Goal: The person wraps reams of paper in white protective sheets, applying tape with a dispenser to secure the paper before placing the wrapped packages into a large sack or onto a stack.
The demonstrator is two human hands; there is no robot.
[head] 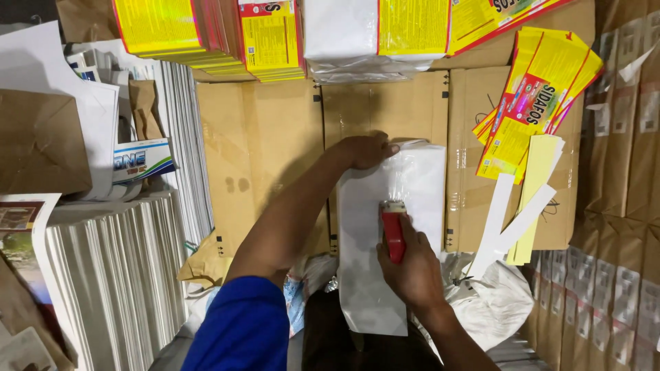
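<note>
On flattened cardboard (275, 144), white wrapped bundle (385, 227) is lying lengthwise; left hand (368, 151) is pressing its far end, steadying it; right hand (412, 264) is gripping red tape dispenser (393, 232), laying clear tape along it.

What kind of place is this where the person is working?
Probably a packing or print workshop. Stacks of yellow printed labels lie on flattened cardboard, and the right hand runs a red tape dispenser along a white wrapped bundle that the left hand steadies.
</note>
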